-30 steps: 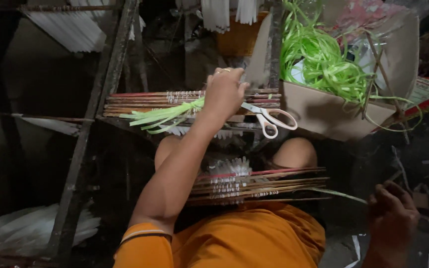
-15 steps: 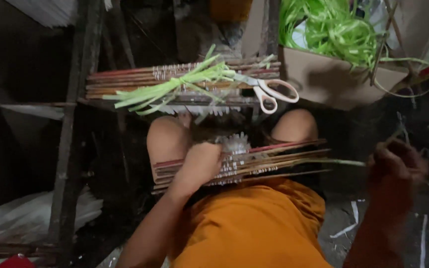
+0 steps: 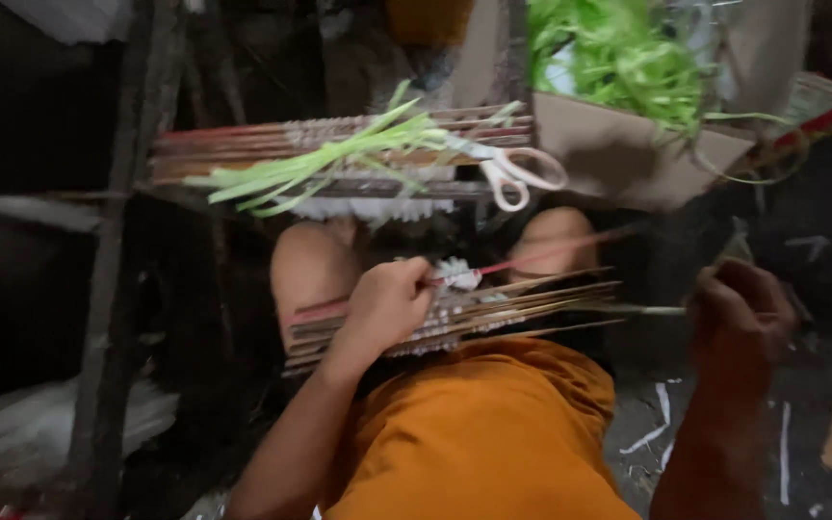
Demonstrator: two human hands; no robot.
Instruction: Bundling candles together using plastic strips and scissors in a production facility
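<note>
My left hand (image 3: 389,306) is closed around the near end of a thin red stick (image 3: 551,252) that lifts off a bundle of thin wooden sticks (image 3: 522,306) lying across my knees. White wrapping (image 3: 456,275) sits on the bundle beside that hand. My right hand (image 3: 741,308) is out to the right, fingers closed on a thin green strip (image 3: 639,310) that runs toward the bundle. Farther away, a second stick bundle (image 3: 243,152) carries a bunch of green strips (image 3: 339,154) and white-handled scissors (image 3: 517,171).
A cardboard box (image 3: 618,154) full of green strips (image 3: 618,53) stands at the upper right. A dark wooden post (image 3: 117,241) runs down the left side. White scraps (image 3: 662,433) lie on the dark floor at right. Orange cloth (image 3: 479,438) covers my lap.
My left hand has come down from the far bundle to the near bundle on my knees and taken hold of a red stick. My right hand has risen, gripping a green strip.
</note>
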